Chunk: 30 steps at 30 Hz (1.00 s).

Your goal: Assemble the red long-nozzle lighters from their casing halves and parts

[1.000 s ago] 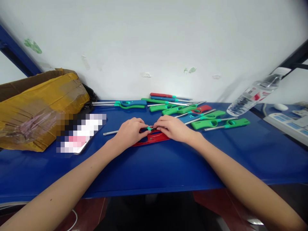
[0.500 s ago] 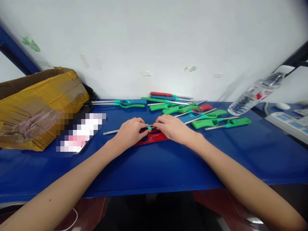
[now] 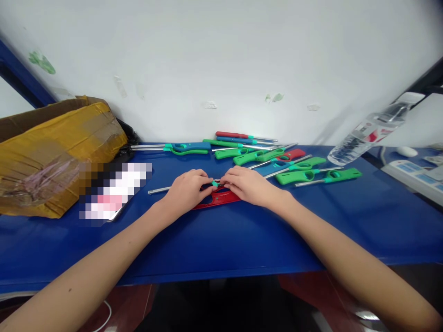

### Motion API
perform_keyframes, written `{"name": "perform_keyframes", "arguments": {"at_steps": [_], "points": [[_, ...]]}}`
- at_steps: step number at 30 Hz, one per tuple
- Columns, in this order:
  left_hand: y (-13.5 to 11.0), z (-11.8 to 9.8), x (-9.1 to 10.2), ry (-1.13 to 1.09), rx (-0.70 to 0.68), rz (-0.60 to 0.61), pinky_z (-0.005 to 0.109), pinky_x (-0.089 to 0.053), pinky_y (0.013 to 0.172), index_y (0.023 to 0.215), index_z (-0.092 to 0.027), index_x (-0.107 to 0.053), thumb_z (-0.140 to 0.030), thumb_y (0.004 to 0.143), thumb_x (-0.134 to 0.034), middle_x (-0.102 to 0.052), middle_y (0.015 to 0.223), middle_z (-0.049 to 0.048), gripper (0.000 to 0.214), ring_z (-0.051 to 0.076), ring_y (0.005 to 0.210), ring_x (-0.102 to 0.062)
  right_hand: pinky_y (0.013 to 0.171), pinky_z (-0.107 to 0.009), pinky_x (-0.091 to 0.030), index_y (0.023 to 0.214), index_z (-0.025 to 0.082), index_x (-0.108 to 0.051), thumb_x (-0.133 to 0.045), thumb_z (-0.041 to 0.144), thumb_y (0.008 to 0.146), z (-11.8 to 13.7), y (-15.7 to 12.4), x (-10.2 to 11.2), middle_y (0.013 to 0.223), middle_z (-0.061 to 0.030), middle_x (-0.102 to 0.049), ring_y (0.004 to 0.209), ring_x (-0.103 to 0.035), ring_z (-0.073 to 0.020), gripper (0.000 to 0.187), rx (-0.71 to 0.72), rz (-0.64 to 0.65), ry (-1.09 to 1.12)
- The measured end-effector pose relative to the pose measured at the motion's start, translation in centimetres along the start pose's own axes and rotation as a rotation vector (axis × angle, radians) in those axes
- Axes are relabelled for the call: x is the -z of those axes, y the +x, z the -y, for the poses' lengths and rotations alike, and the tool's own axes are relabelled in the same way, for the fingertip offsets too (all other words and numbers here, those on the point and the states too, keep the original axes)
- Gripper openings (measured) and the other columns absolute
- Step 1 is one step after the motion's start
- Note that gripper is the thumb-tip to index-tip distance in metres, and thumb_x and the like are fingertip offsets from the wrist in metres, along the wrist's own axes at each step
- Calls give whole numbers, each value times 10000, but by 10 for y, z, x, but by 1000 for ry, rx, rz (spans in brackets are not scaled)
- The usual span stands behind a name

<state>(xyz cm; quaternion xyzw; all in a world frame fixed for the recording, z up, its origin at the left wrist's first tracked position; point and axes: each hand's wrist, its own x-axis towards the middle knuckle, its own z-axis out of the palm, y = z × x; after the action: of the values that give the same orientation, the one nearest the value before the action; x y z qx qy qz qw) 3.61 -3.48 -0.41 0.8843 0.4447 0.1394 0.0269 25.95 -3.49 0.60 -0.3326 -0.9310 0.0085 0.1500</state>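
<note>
1. On the table point(image 3: 221, 240), centre, the red shell point(image 3: 224, 198) lies between near edge point(image 3: 207, 275) and far lighters point(image 3: 292, 177)
2. Left hand point(image 3: 185, 186) pinches the green part point(image 3: 215, 183), seemingly to steady it
3. Right hand point(image 3: 247, 184) bends its fingers close beside it; what they pinch, I cannot tell
4. Lighters limit the far side; the near side gives the forearms point(image 3: 327, 240) room

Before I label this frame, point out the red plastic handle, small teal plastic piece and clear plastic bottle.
Red plastic handle point(image 3: 225, 198): head view, exposed middle.
Small teal plastic piece point(image 3: 215, 183): head view, exposed surface.
Clear plastic bottle point(image 3: 371, 132): head view, printed label.
</note>
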Motion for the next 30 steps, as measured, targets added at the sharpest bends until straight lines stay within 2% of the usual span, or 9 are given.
{"name": "perform_keyframes", "arguments": {"at_steps": [3,7,19,22,27,30], "points": [[0,1,1,-10,-11,1,308,-497,724,1095,-216,-733,-406,940,-523,-682,1054,73,322,232,922,-639,799,-364,-493,1077,161,-668,-548,188,926,-2,-1,1,950,-107,-696,914,-613,-242,195,-52,-48,46],[0,1,2,-24,-13,12,313,-501,743,1106,-224,-728,-432,938,-534,-678,1071,70,330,236,939,-638,775,-343,-474,925,171,-707,-586,224,920,-7,0,0,837,-85,-678,856,-592,-230,133,-47,-76,48],[-2,0,1,-16,11,19,318,-497,740,1112,-246,-730,-417,922,-578,-669,1082,65,297,240,941,-631,765,-326,-456,929,157,-685,-548,208,946,-5,0,-5,866,-88,-664,856,-575,-215,147,-91,-60,94],[-1,0,0,-15,7,10,315,-495,735,1110,-245,-730,-409,924,-582,-668,1084,59,289,235,938,-636,773,-332,-442,924,153,-687,-536,216,956,-4,1,-6,862,-89,-668,834,-571,-214,167,-69,-58,19],[-1,-2,0,-15,26,5,303,-492,723,1103,-249,-731,-390,913,-607,-672,1082,48,267,228,937,-641,820,-358,-419,918,125,-674,-476,242,989,4,1,-9,889,-109,-673,861,-563,-235,240,-68,-41,-230],[-2,-2,0,-17,37,7,297,-490,713,1111,-254,-728,-384,909,-616,-673,1077,45,265,226,934,-641,829,-351,-414,923,118,-655,-459,223,993,6,1,-11,909,-112,-671,874,-562,-234,233,-82,-22,-272]]}}
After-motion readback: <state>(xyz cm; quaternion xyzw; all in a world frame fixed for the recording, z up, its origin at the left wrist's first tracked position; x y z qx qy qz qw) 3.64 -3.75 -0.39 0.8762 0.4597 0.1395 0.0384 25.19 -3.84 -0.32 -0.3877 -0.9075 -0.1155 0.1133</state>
